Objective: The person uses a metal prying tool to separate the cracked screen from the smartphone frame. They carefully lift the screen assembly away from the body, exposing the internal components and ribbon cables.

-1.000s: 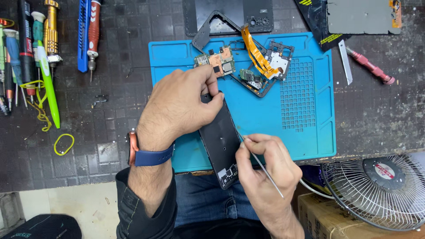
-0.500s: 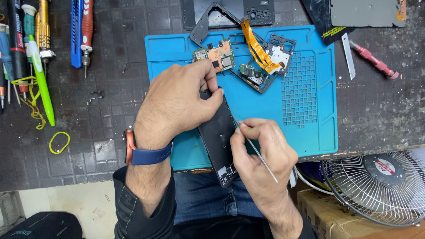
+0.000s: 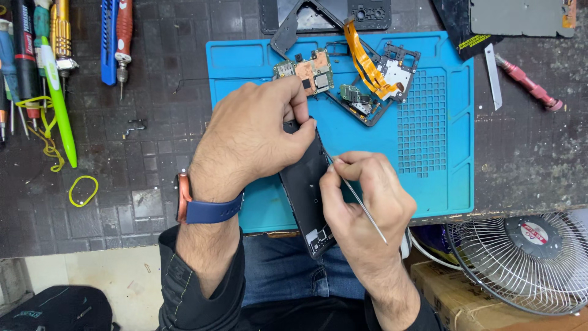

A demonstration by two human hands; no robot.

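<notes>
While gripped, phone frame over mat

Our left hand covers the upper end of the black phone frame, and our right hand hides its right edge and the tip of the thin metal tool. The fan is cut off at the right edge, the screwdrivers at the top.

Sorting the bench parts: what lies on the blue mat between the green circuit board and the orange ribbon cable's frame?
In the head view, a small dark component piece lies between the green circuit board and the frame, on the blue mat.
</notes>
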